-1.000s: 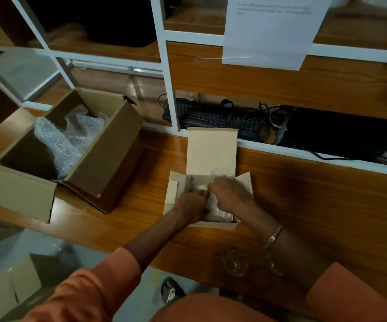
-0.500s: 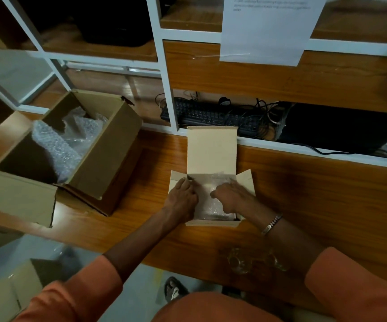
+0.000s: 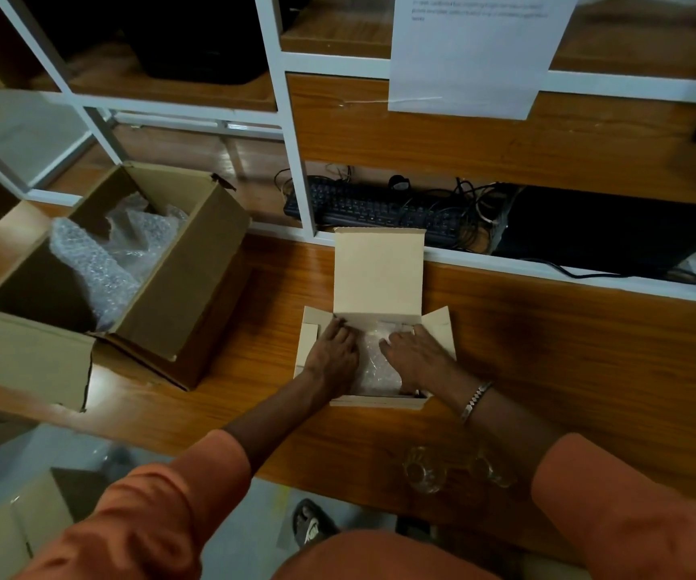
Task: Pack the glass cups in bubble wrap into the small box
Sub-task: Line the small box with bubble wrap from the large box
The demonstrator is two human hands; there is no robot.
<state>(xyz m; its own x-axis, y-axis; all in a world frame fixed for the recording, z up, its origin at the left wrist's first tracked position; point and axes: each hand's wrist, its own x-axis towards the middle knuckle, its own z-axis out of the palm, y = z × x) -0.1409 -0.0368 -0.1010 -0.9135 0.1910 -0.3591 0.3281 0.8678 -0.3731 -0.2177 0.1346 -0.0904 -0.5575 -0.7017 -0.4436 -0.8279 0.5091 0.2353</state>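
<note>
A small tan box (image 3: 379, 401) stands in the middle of the wooden table with its lid (image 3: 378, 270) raised at the back. Bubble wrap (image 3: 377, 362) fills its inside. My left hand (image 3: 333, 355) lies flat on the wrap at the box's left side, fingers together. My right hand (image 3: 417, 353) presses flat on the wrap at the right side. Whether a cup is under the wrap cannot be seen. Two bare glass cups (image 3: 423, 470) (image 3: 490, 468) stand near the table's front edge, below my right forearm.
A large open carton (image 3: 179, 278) holding loose bubble wrap (image 3: 99, 261) sits at the left of the table (image 3: 567, 349). White shelving behind holds a black keyboard (image 3: 375, 209) and cables. Another carton (image 3: 20, 525) stands on the floor at lower left.
Both hands have spread apart from the box's middle and flattened on the bubble wrap, left hand to the left side, right hand to the right. The wrap between them now shows.
</note>
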